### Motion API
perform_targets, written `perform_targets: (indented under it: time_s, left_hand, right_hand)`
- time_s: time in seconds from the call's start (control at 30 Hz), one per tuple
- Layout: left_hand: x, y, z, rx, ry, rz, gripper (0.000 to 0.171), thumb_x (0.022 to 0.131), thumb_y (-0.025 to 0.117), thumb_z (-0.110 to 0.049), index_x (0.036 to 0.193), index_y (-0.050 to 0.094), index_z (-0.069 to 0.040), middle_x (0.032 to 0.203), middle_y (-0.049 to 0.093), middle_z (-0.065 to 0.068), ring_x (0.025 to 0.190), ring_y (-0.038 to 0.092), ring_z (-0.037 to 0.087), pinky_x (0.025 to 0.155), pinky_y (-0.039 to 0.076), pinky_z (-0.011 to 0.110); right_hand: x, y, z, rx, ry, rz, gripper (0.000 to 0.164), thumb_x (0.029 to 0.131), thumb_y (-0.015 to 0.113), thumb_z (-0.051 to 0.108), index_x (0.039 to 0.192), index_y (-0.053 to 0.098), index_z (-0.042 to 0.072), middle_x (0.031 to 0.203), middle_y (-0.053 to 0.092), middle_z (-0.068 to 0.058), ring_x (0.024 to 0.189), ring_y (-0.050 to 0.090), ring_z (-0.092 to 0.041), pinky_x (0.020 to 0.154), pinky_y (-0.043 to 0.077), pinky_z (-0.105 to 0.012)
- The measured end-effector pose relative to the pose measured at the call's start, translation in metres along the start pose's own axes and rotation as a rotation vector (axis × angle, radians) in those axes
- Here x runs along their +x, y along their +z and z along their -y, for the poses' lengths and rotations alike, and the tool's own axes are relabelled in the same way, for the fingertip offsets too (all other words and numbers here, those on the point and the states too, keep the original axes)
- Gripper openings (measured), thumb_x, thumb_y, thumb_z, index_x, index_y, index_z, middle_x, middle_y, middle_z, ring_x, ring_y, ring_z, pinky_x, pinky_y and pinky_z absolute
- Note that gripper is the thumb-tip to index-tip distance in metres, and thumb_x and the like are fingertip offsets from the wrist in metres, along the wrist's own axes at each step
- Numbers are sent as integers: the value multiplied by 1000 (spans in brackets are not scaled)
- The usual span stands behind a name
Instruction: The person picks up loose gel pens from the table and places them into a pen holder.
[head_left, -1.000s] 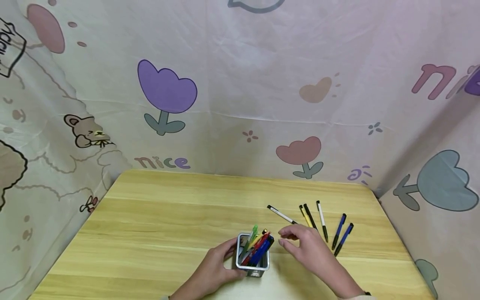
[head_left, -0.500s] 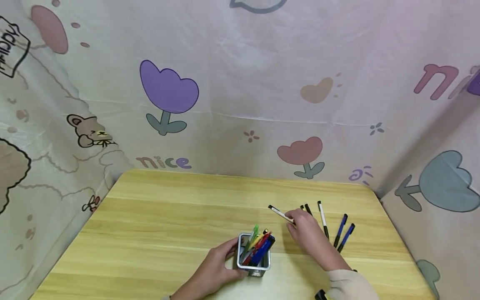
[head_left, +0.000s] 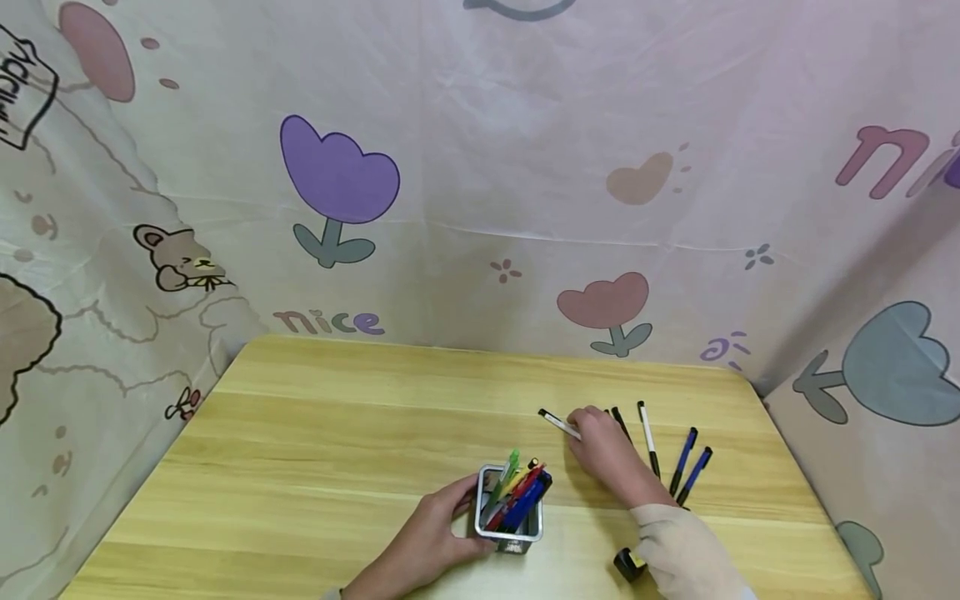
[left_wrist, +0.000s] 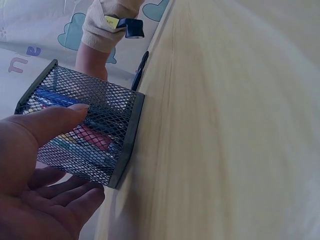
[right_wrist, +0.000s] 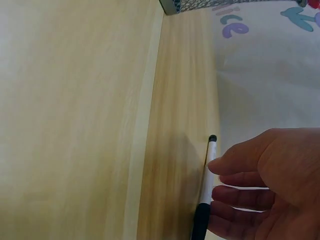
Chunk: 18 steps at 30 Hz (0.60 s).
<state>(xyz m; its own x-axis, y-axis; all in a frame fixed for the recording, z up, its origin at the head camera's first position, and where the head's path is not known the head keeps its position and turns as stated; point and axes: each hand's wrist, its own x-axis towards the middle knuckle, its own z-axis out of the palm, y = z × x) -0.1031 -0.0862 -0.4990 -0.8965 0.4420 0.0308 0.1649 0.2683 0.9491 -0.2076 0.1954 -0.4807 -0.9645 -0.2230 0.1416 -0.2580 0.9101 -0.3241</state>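
Note:
My left hand [head_left: 427, 537] grips a black mesh pen holder [left_wrist: 85, 75] with a silvery rim. In the left wrist view its thumb presses one mesh side, its fingers curving beneath. Green, yellow, red and blue pens [head_left: 517, 500] stand tilted inside the holder. To the right, my right hand [head_left: 603, 450] is at a white pen [head_left: 558, 423] with black ends. The right wrist view shows this pen lying low along the table, thumb tip and fingers [right_wrist: 240, 197] meeting it around the barrel. Part of the pen is hidden by the hand in the head view.
Right of that hand lie a black pen [head_left: 622, 423], another white pen [head_left: 647, 429] and two blue pens [head_left: 684, 458] on the wooden table [head_left: 337, 417]. A patterned cloth [head_left: 480, 167] hangs around the table's back and sides. A black device sits at the right sleeve.
My right hand has moved away from beside the pen holder, up and right to the white pen, its fingers closing around it. The left hand and holder stay in place.

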Motion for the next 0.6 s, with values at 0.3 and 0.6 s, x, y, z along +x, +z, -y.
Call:
perform_targets:
  time_s: [0.3,0.6]
  left_hand:
    - [0,1,0,12,-7,-18,84,76,88,-14,149,49,-1,145,62,18,134,62,34,112,52,31]
    - [2,0,-1,19,-9,-14,84,76,89,-15,149,50,0,145,62,20,133,62,35,111,52,36]
  right_hand:
    - [9,3,-1,-30,-5,57,10,84,76,1,94,77,3,85,69,-6,77,66,-18,68,61,-32]
    - [11,0,0,-54,18,111,5,83,80,6,85,76,8,78,68,-2,67,59,-12,59,53,-27]
